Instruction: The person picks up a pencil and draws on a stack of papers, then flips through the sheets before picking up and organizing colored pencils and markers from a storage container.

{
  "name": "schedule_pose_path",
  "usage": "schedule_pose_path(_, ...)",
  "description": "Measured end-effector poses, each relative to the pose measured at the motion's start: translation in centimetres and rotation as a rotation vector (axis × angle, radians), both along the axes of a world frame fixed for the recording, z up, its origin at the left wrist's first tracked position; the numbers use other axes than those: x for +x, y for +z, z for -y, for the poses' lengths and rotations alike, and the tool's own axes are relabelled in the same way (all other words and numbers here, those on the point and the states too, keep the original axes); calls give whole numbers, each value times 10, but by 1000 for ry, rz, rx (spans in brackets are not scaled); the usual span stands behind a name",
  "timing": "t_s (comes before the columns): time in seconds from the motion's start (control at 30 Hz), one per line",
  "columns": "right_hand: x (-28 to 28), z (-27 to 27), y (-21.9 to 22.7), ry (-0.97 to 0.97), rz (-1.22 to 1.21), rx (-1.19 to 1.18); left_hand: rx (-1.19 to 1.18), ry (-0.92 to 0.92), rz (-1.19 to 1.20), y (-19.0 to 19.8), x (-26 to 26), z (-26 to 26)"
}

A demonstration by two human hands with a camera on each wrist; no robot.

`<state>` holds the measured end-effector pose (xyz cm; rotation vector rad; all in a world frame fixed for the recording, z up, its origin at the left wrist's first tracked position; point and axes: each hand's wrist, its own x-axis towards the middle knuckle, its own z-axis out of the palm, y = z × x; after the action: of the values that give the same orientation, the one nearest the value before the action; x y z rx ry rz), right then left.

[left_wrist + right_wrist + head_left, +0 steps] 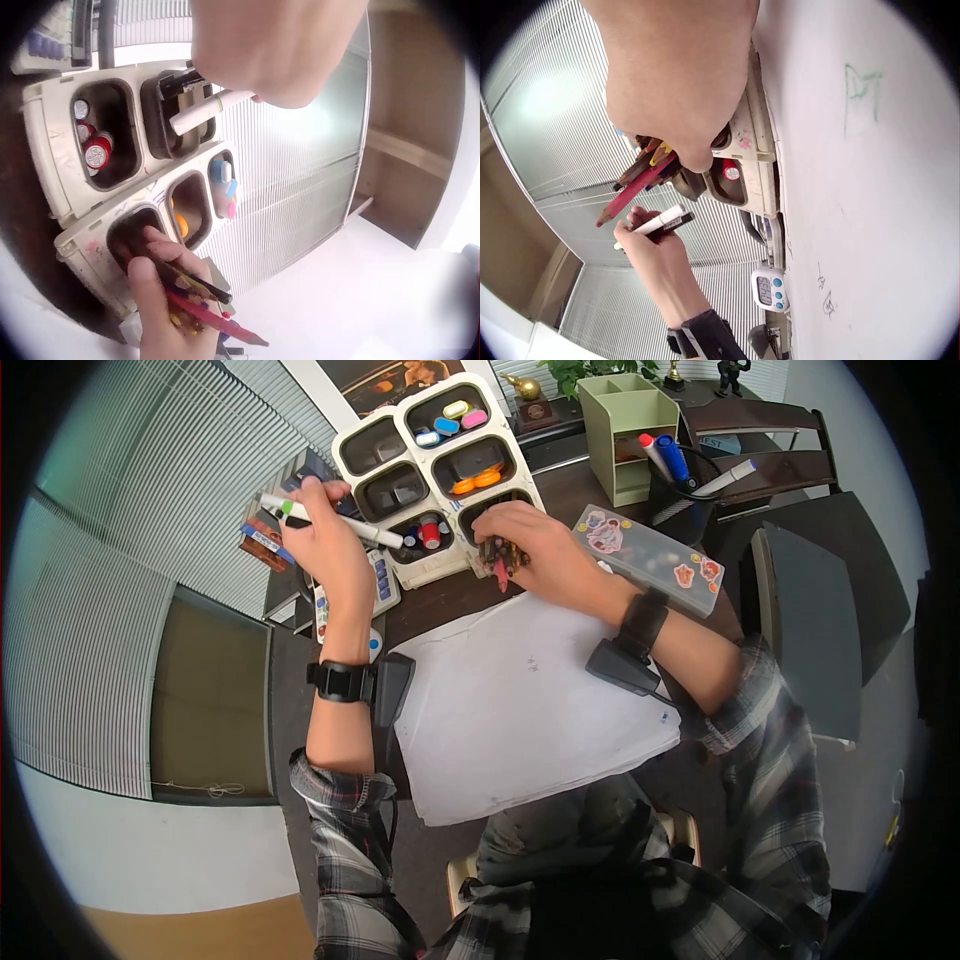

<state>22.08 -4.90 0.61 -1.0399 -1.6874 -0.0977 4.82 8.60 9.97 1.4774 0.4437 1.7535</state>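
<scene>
My left hand [332,552] holds a white marker [378,534] with a green band. Beside it in the same grip is a black marker [676,223], clear in the right wrist view. Both markers are over the left side of a cream desk organizer [432,569] with several compartments. A bundle of coloured pencils [637,184], one of them pink-red, is gripped by my right hand [545,550] at the organizer's front right compartment. Red-capped bottles [97,152] stand in the front left compartment. Orange items [477,481] and pastel erasers [447,426] fill two compartments behind.
White paper sheets [530,700] cover the desk in front of me. To the right lie a stickered translucent case [655,565], a mesh pen cup [680,520] and a pale green holder [612,445]. A white timer [771,289] sits by the organizer's left side.
</scene>
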Motion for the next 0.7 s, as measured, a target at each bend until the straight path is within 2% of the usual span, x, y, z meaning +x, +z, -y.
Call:
schedule_pose_path(0.07,0,0,0,3,-2,-6,115,184,-59,4,7,-9)
schedule_pose_path(0.1,0,0,0,4,-4,-13,105,265,-171,8,7,-9)
schedule_pose_path(0.2,1,0,-1,2,-4,-13,213,278,-145,11,23,-14)
schedule_pose_path(0.4,0,1,0,7,-8,-36,184,372,-214,4,40,-26)
schedule_pose_path(0.5,0,2,2,15,-11,-32,193,465,-239,-5,44,-27)
schedule_pose_path(0.57,0,2,3,25,-22,-37,294,540,-311,-15,42,-31)
schedule_pose_path(0.7,1,1,0,15,-5,-4,385,448,-425,-22,36,-26)
